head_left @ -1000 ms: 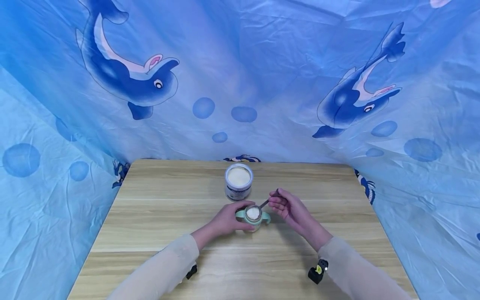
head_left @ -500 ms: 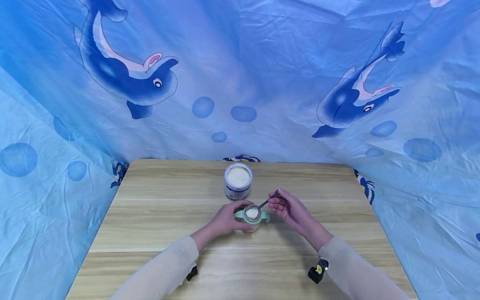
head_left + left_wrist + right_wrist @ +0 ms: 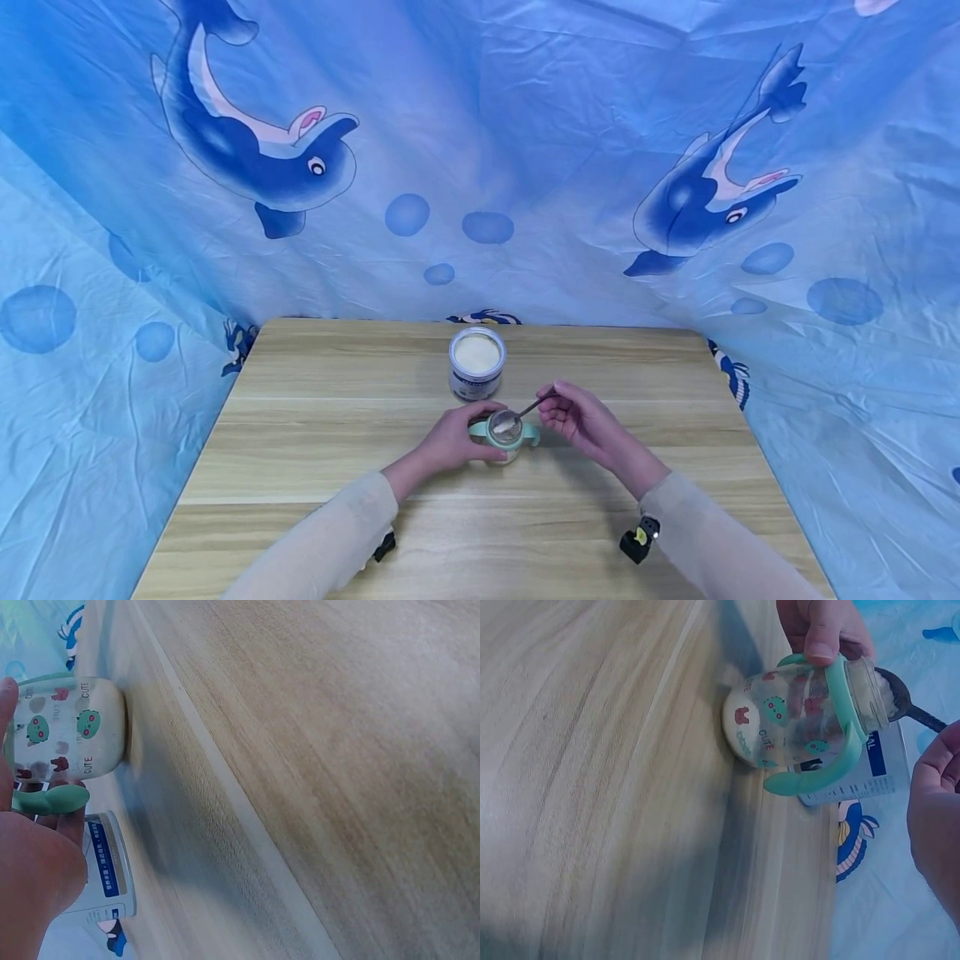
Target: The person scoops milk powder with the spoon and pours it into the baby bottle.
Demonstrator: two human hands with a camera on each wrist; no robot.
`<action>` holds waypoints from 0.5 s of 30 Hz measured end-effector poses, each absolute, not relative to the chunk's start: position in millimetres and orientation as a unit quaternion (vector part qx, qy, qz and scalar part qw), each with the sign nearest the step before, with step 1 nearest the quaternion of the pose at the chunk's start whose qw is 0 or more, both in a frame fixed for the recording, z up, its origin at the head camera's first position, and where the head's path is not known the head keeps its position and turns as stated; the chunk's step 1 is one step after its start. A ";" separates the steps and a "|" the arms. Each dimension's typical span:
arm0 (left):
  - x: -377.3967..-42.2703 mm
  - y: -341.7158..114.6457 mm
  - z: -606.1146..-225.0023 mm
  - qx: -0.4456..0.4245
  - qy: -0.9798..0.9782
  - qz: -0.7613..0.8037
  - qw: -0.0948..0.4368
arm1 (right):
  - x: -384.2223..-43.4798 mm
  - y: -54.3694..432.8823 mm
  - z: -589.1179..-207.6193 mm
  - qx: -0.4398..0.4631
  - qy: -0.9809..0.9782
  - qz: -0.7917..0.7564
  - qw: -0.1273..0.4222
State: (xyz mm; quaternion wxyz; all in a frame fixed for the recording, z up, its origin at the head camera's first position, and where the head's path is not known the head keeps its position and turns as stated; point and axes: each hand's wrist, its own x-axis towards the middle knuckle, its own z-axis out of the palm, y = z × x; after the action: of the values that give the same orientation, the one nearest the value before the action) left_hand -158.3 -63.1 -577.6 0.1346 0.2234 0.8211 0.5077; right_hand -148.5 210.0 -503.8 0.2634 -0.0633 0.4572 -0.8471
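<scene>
And the left hand point(image 3: 453, 436) is curled firmly round the bottle point(image 3: 780, 724), upright between thumb and fingers! It should prove light, stiff and slick; the body or a green handle point(image 3: 814, 781) looks the surest hold. Just across, the right hand point(image 3: 577, 421) pinches the spoon point(image 3: 532, 407) near its handle's end: rigid, easily tipped, with loose white powder point(image 3: 886, 696) at its bowl, liable to spill!
</scene>
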 end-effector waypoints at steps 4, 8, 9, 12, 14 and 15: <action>-158.1 -63.3 -577.8 0.223 0.819 0.510 0.138 | -149.2 210.8 -503.4 -0.078 0.471 -0.837 0.268; -158.2 -63.3 -578.2 0.226 0.818 0.512 0.136 | -150.0 212.0 -504.1 -0.089 0.478 -0.831 0.269; -158.2 -63.3 -578.2 0.227 0.818 0.512 0.134 | -150.1 212.4 -504.5 -0.090 0.479 -0.830 0.269; -158.2 -63.4 -577.6 0.227 0.818 0.511 0.134 | -150.6 213.5 -505.3 -0.094 0.487 -0.826 0.268; -158.2 -63.5 -577.3 0.226 0.819 0.510 0.136 | -150.9 214.0 -505.6 -0.095 0.496 -0.821 0.267; -158.2 -63.5 -577.1 0.226 0.819 0.509 0.136 | -151.0 214.2 -505.6 -0.095 0.500 -0.818 0.267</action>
State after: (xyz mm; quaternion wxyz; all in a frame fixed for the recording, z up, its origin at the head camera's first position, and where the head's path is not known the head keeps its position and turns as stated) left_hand -158.2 -63.5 -577.1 0.1361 0.2257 0.8192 0.5093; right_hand -151.0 214.2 -505.6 0.2666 -0.0952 0.5001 -0.8184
